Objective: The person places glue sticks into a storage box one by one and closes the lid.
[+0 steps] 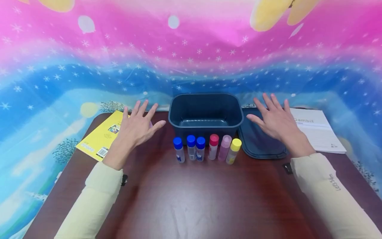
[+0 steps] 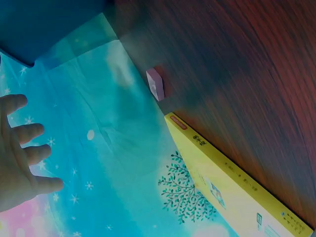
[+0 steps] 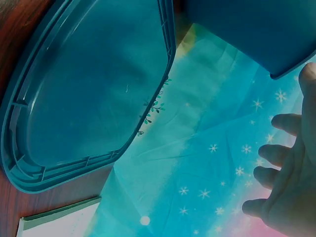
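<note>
- At the far left of the dark wooden table [image 1: 191, 199], a yellow book [image 1: 102, 136] lay flat, its far corner under your left hand, with a small pink block [image 2: 155, 83] just beyond the book's end in the left wrist view.
- Your left hand [image 1: 135, 126] hovered over that corner with fingers spread and straight, holding nothing; I could not tell whether it touched the book.
- Next came the dark blue tub [image 1: 206, 113], upright and open-topped, standing between your two hands at the back of the table.
- Just in front of the tub stood a row of six small bottles: three with blue caps [image 1: 191, 147], then a red-capped bottle [image 1: 213, 146], a pink bottle [image 1: 224, 147] and a yellow-capped bottle [image 1: 233, 151], close together and upright or slightly leaning.
- Right of the tub, its dark blue lid [image 1: 259, 146] lay flat on the table, just beside the tub.
- Your right hand [image 1: 274, 119] was above the lid's far part, fingers splayed and straight, gripping nothing.
- Furthest right lay a white printed booklet [image 1: 316, 131], beside the lid.
</note>
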Motion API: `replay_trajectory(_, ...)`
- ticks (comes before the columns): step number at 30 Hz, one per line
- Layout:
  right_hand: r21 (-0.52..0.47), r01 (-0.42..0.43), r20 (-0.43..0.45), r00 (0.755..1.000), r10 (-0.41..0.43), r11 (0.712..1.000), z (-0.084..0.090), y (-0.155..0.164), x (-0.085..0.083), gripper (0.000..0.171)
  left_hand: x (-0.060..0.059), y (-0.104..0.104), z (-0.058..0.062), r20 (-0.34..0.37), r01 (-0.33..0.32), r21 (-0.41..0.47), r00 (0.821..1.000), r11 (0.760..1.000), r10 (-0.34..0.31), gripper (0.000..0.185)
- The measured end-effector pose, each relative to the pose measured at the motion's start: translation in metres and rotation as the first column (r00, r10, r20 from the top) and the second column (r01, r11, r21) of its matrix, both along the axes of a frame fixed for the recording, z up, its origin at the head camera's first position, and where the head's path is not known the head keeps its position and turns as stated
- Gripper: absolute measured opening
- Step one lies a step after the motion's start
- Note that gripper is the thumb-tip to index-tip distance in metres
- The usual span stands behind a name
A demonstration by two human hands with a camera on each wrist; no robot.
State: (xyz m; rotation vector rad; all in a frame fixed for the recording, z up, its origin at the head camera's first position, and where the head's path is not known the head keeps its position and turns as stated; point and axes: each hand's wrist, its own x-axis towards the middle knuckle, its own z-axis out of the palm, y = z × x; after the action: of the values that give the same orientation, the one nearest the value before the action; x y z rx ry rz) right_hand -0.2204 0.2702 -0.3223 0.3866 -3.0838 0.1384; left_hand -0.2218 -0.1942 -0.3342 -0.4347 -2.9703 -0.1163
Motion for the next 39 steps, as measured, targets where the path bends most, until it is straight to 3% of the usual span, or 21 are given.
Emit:
replay_trajectory(8, -0.128, -0.06, -0.007, 0.998, 0.06, 0.99, -0.008, -0.005, -0.003, 0.081, 0.008, -0.009, -0.006, 0.049, -0.005, 0.119, 0.999, 0.993, -0.001, 0.088)
replay_trajectory(12, -0.27, -0.073, 0.038, 0.996, 0.087, 0.96, -0.012, -0.006, -0.001, 0.079, 0.01, -0.011, -0.011, 0.086, 0.008, 0.236, 0.996, 0.972, -0.029, 0.084)
replay_trajectory(14, -0.355, -0.076, 0.048, 0.994, 0.1, 0.932, -0.013, -0.005, 0.001, 0.076, 0.008, -0.01, -0.012, 0.092, 0.028, 0.314, 0.994, 0.949, -0.06, 0.08)
replay_trajectory(17, -0.463, -0.081, 0.06, 0.991, 0.122, 0.883, -0.014, -0.002, 0.002, 0.073, 0.006, -0.007, -0.012, 0.088, 0.055, 0.445, 0.991, 0.894, -0.105, 0.074)
replay_trajectory(24, -0.583, -0.094, 0.038, 0.989, 0.143, 0.807, -0.014, -0.005, 0.001, 0.07, 0.01, -0.005, -0.012, 0.062, 0.106, 0.698, 0.976, 0.708, -0.208, 0.066)
replay_trajectory(26, -0.609, -0.098, 0.034, 0.988, 0.15, 0.787, -0.014, -0.007, -0.001, 0.07, 0.012, -0.005, -0.012, 0.059, 0.115, 0.734, 0.971, 0.67, -0.232, 0.063)
replay_trajectory(28, -0.629, -0.106, 0.032, 0.986, 0.162, 0.77, -0.013, -0.01, -0.002, 0.07, 0.014, -0.006, -0.012, 0.066, 0.115, 0.746, 0.967, 0.656, -0.245, 0.059)
replay_trajectory(34, -0.652, -0.134, 0.038, 0.977, 0.208, 0.746, -0.012, -0.013, -0.002, 0.072, 0.018, -0.004, -0.012, 0.102, 0.103, 0.739, 0.96, 0.665, -0.262, 0.051)
replay_trajectory(39, -0.636, -0.116, 0.065, 0.977, 0.203, 0.763, -0.013, -0.013, -0.002, 0.077, 0.021, 0.0, -0.013, 0.121, 0.128, 0.776, 0.931, 0.618, -0.345, 0.04)
